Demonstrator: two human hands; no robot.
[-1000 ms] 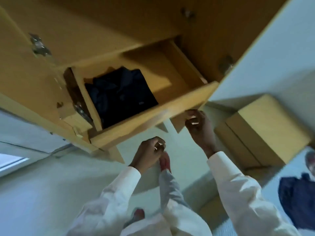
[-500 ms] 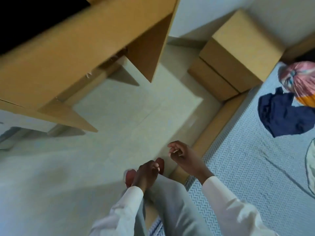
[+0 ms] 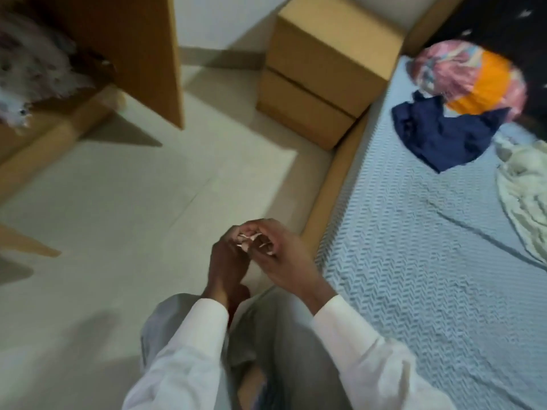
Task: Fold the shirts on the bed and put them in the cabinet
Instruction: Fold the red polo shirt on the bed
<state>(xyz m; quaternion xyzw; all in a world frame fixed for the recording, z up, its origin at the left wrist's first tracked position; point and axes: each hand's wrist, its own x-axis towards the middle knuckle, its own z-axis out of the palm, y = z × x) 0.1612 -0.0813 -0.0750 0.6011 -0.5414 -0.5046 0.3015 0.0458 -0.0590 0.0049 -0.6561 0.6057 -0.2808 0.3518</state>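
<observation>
Pale floor tiles fill the middle of the head view, between the wooden cabinet and the bed with its blue patterned cover.

The left hand and the right hand meet in front of the body, touching at the fingers. The right hand's fingers are loosely bent and hold no cloth. The left hand shows mostly its back, so it cannot be told if it is wide or closed. Probably the hands are only resting together between two steps, because nothing is carried.

The navy shirt lies crumpled on the bed, ahead and to the right of the right hand, well apart from it. It is not yet folded, so it seems to be the next piece to take. Just beyond it sits a colourful bundle, touching its far edge. A cream cloth lies further right, also in a heap; whether it is a shirt cannot be told.

The cabinet stands ahead and to the left of the left hand, also well apart. A brown bedside box stands straight ahead of both hands, against the bed.
</observation>
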